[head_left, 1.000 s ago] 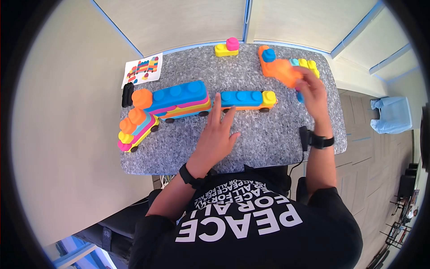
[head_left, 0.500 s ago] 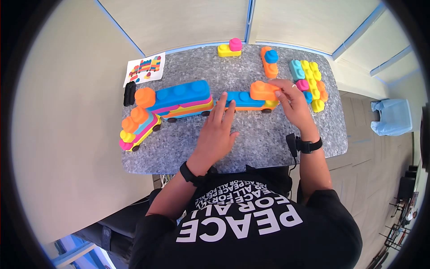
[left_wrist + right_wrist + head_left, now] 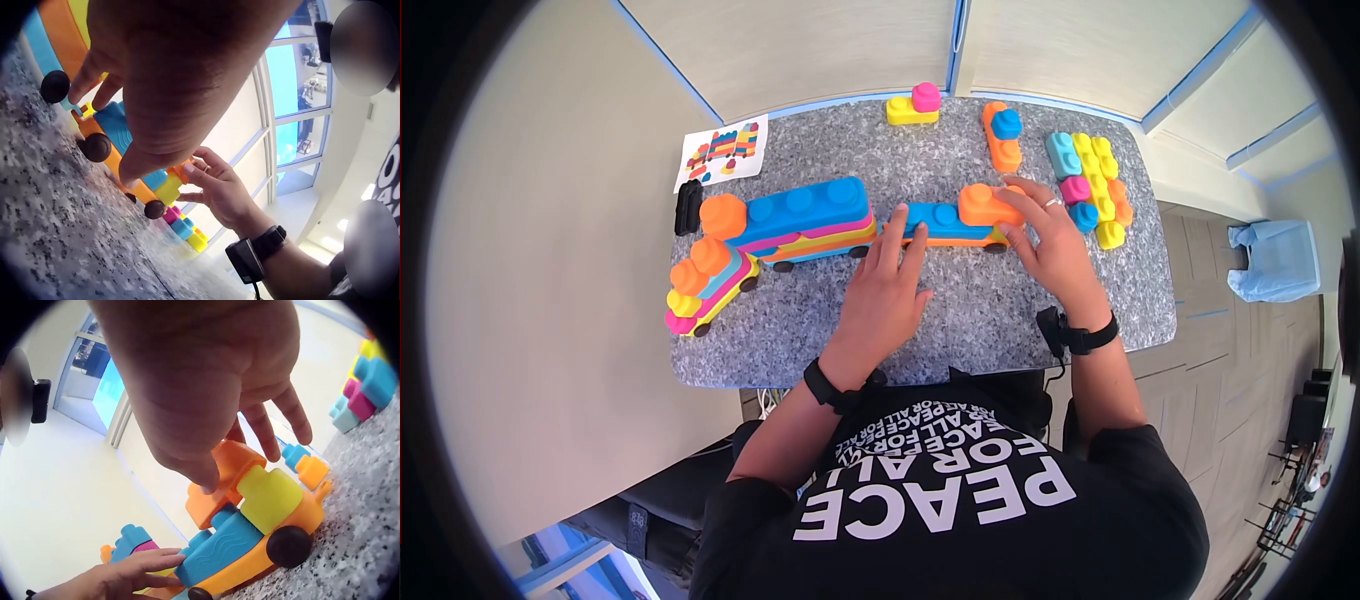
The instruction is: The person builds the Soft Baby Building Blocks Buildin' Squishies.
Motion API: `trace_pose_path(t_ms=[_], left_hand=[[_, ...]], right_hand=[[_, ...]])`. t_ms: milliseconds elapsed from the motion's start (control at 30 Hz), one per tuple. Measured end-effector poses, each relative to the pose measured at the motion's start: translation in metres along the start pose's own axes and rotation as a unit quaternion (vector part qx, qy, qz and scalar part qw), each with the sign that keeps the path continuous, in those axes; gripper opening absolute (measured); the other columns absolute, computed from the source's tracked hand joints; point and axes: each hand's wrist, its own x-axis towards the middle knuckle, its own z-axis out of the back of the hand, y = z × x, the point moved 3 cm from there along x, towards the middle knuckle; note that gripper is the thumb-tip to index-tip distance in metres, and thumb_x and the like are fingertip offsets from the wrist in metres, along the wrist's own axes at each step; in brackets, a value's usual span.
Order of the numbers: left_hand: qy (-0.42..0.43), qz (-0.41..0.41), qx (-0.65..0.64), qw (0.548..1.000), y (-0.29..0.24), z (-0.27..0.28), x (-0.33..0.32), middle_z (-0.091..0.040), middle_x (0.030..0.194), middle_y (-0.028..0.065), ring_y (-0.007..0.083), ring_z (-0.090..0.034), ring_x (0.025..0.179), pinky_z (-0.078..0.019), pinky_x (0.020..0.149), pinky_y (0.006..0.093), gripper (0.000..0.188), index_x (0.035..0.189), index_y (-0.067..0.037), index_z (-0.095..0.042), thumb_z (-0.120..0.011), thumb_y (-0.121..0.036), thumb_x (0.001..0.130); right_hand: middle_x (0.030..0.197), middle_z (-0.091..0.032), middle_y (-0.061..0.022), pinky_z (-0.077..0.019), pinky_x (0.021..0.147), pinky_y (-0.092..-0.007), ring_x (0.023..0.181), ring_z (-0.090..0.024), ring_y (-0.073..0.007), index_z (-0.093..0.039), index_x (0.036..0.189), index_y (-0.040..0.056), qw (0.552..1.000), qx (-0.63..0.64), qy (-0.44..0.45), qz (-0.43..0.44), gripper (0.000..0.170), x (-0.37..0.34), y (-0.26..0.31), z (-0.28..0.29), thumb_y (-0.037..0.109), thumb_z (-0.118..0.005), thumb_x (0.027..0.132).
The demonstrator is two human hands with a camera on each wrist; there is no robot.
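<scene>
A wheeled orange toy wagon (image 3: 955,242) carries a blue block (image 3: 945,214) and, at its right end, a yellow block (image 3: 273,501). An orange block (image 3: 982,206) sits over the yellow one and overlaps the blue block's right part. My right hand (image 3: 1055,258) pinches this orange block, thumb on the near side and index finger at the back. With fairly straight fingers my left hand (image 3: 880,302) touches the wagon's left end; its thumb is spread away. Left of it stands a longer wagon stacked with blocks, topped by a long blue block (image 3: 800,205).
At the far left is a small front car (image 3: 718,280) with orange blocks. Behind it lie a printed picture sheet (image 3: 720,153) and a black object (image 3: 688,207). Loose blocks stand at the back: a yellow block (image 3: 912,117) with a pink one, an orange block (image 3: 1002,152), and a colourful cluster (image 3: 1095,180) at right.
My right hand has brought the orange block from the back right onto the wagon's right end, where it now sits lower. My left hand has stayed at the wagon.
</scene>
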Motion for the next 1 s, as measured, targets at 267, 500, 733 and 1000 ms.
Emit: trace_pose_path(t_ms=[267,500,733,1000], left_hand=[[-0.002,-0.004,0.03,1.0,-0.005,-0.001,0.002,-0.029,0.187,0.0246,0.0461,-0.049,0.164,-0.056,0.123,0.0544,0.094,0.173,-0.002,-0.048,-0.093,-0.018,0.093],[-0.009,0.003,0.032,0.999,-0.006,-0.001,0.001,-0.03,0.187,0.0248,0.0466,-0.052,0.161,-0.057,0.122,0.0541,0.096,0.174,-0.002,-0.048,-0.095,-0.019,0.092],[-0.007,0.007,0.024,1.0,-0.006,-0.002,0.0,-0.03,0.187,0.0246,0.0494,-0.054,0.159,-0.0569,0.122,0.0549,0.095,0.174,-0.003,-0.048,-0.094,-0.019,0.092],[-0.007,-0.005,0.026,1.0,-0.001,-0.002,-0.001,-0.028,0.188,0.0238,0.0493,-0.054,0.16,-0.0582,0.12,0.0552,0.097,0.175,-0.004,-0.047,-0.094,-0.019,0.092]], right_hand=[[0.15,-0.071,-0.0156,-0.062,0.105,-0.0511,0.127,-0.074,-0.0431,-0.076,0.143,0.013,0.998,-0.038,0.036,-0.026,0.041,0.0,-0.003,0.01,0.009,-0.082,0.103],[0.151,-0.07,-0.0149,-0.0621,0.103,-0.051,0.125,-0.073,-0.0421,-0.076,0.14,0.0146,0.996,-0.093,-0.003,0.004,0.042,-0.013,0.013,0.001,0.015,-0.086,0.1],[0.153,-0.069,-0.0149,-0.0602,0.107,-0.0517,0.129,-0.07,-0.0441,-0.074,0.142,0.0143,0.996,-0.09,-0.027,-0.008,0.045,-0.02,0.015,-0.007,0.015,-0.087,0.099],[0.148,-0.07,-0.0173,-0.0583,0.109,-0.0523,0.132,-0.069,-0.0448,-0.07,0.149,0.0079,1.0,-0.004,-0.004,-0.001,0.055,-0.01,-0.008,-0.002,0.011,-0.088,0.097]])
